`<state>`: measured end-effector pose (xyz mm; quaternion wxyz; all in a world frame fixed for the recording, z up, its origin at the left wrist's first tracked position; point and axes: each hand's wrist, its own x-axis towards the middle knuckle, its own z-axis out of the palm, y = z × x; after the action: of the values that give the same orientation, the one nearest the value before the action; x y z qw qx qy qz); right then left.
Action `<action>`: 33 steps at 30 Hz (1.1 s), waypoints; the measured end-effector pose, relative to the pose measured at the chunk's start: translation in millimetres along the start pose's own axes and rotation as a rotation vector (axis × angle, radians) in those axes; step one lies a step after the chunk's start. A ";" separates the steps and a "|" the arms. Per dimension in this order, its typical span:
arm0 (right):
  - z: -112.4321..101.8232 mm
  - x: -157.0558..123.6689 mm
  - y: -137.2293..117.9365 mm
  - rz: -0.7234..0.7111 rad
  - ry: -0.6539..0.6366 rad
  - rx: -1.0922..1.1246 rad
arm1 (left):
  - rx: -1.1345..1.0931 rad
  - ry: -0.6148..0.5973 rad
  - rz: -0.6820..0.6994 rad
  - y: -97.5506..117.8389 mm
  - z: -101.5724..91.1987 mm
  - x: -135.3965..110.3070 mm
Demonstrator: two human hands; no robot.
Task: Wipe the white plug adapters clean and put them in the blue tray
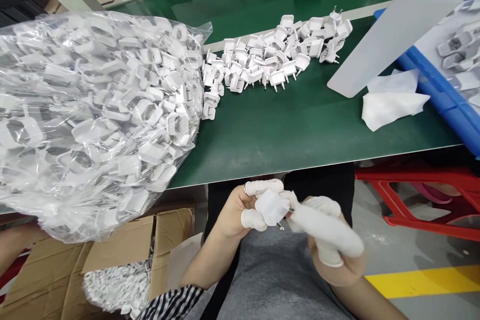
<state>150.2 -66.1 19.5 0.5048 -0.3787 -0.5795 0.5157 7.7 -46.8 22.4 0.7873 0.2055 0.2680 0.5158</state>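
Below the table's front edge, over my lap, my left hand (240, 210) pinches a white plug adapter (273, 207) between thumb and forefinger, both in white finger cots. My right hand (330, 235), also in finger cots, is closed around a white cloth pressed against the adapter's right side. Metal pins stick out under the adapter. A loose pile of white plug adapters (270, 60) lies on the green table (300, 130) ahead of me.
A big clear plastic bag (90, 120) full of adapters fills the table's left. White wipes (393, 102) and a blue tray (446, 95) with adapters lie at the right. A cardboard box (112, 255) sits lower left, a red stool (423, 195) at right.
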 end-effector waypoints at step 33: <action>21.0 16.0 -23.4 -0.365 -0.100 -1.174 | 0.122 0.447 0.395 -8.8 4.0 7.0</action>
<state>128.4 -59.5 46.5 0.2643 -0.4636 -0.8451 0.0332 18.7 -43.9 18.8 0.5796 0.1818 0.4198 0.6743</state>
